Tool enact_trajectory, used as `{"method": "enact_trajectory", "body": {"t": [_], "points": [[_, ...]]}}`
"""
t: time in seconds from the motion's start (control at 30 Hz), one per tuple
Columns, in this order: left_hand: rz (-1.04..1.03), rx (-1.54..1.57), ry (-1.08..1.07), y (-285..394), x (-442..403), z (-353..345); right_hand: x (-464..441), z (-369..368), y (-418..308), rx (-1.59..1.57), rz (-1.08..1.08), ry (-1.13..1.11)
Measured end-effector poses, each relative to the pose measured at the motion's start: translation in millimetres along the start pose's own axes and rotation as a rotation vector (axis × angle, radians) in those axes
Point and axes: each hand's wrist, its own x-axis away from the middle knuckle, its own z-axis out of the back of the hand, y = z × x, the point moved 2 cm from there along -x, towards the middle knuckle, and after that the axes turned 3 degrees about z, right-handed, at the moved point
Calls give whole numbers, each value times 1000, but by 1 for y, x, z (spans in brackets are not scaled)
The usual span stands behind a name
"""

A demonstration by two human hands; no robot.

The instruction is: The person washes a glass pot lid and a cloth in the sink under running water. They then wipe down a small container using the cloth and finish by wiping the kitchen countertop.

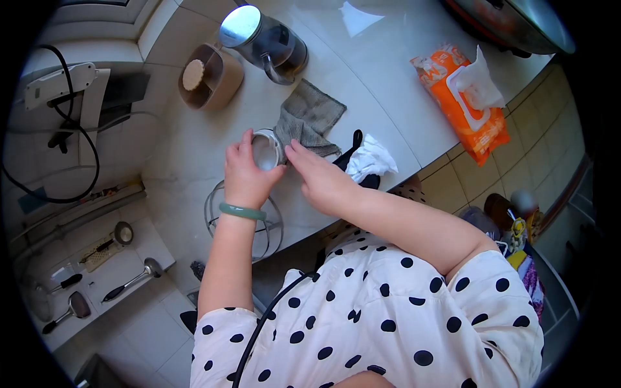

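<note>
A small round glass jar [265, 152] with a pale rim is tilted toward the camera over the counter. My left hand [248, 169], with a green bangle at the wrist, is closed round its left and lower side. A grey ribbed cloth [310, 118] lies against the jar's right side. My right hand [318, 178] has its fingers pressed together at the cloth's lower left part, close to the jar's rim; its thumb is hidden. Below the left hand is a round wire rack [279, 226], partly covered by the wrist.
A glass kettle [283, 53] and a beige divided container [226, 81] stand behind. Crumpled white tissue [372, 158] lies on something black near the counter edge. An orange wipes pack [462, 107] is at right, a large pan [517, 22] beyond. Ladles [136, 278] lie lower left.
</note>
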Motion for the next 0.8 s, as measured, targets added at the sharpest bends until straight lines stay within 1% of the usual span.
{"method": "enact_trajectory", "body": {"t": [0.07, 0.2, 0.23, 0.33, 0.37, 0.47, 0.5, 0.6, 0.73, 0.77, 0.8], "points": [[23, 6, 0, 0, 1, 0, -1, -3, -6, 64, 2, 15], [71, -14, -2, 4, -1, 2, -35, 0, 4, -22, -15, -2], [75, -23, 0, 5, -1, 2, -29, -1, 0, -42, -32, 10], [112, -34, 32, 5, -2, 1, 6, -5, -14, 68, 41, -16], [106, -30, 18, 3, -3, 0, 7, -9, -12, 104, 29, -7], [97, -39, -10, -1, -2, -2, -15, -9, -1, 11, -21, 75], [95, -56, -5, 1, -1, 0, -31, -9, 11, -34, -34, 40], [81, -90, 19, 5, -1, 3, -34, -4, 9, -130, -126, -46], [56, -38, 47, -3, -2, -7, 7, -3, -12, 96, -17, -10], [53, -39, 32, -3, -1, -7, 4, -3, -13, 136, -10, 51], [49, -43, 19, -2, -1, -5, -7, 0, -5, 73, -111, -52]]}}
